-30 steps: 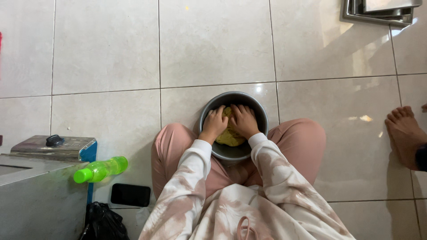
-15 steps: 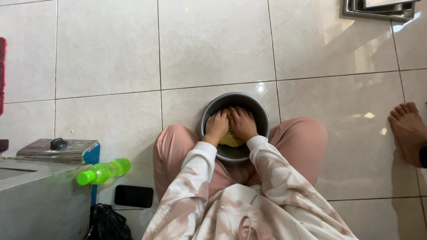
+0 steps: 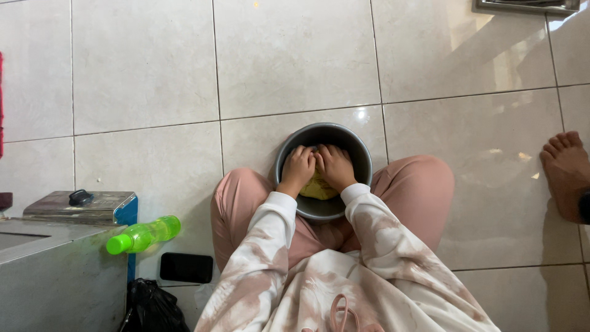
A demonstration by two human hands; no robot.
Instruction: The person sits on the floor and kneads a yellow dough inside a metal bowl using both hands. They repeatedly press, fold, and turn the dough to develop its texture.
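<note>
inside the grey bowl (image 3: 362,161), yellow dough (image 3: 318,188) lies beneath both hands (image 3: 318,166).

Dark-screened black phone (image 3: 186,267) on floor, left

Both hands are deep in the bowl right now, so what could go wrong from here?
The grey bowl rests loose between the knees, so hard pressing by the left hand and right hand on the yellow dough might tip it. The black phone lies near the knee and may get knocked.
</note>
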